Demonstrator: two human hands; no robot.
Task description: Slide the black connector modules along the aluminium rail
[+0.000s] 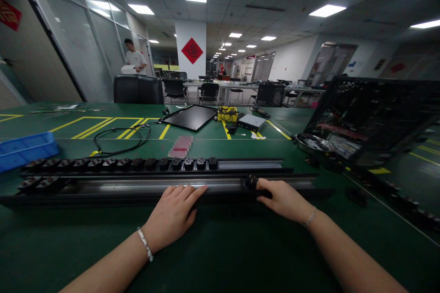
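Observation:
My left hand point(172, 215) lies with its fingers stretched out over the near edge of the front black metal rail point(151, 187), which has a shiny inner channel. My right hand point(288, 200) pinches a small black module point(251, 182) at the right part of that rail; its underside is hidden. Two similar dark modules point(50, 183) sit at the left end of the front rail. Just behind it, a second rail point(252, 165) runs parallel, holding a row of several black modules point(150, 163) from its left end to past the middle.
Behind the rails lie a looped black cable point(118, 149), a phone point(181, 146), a flat black panel point(190, 117), a yellow box point(227, 113) and a grey box point(252, 122). A blue bin point(27, 149) stands left, an open black case point(374, 119) right. A person point(135, 58) stands far back.

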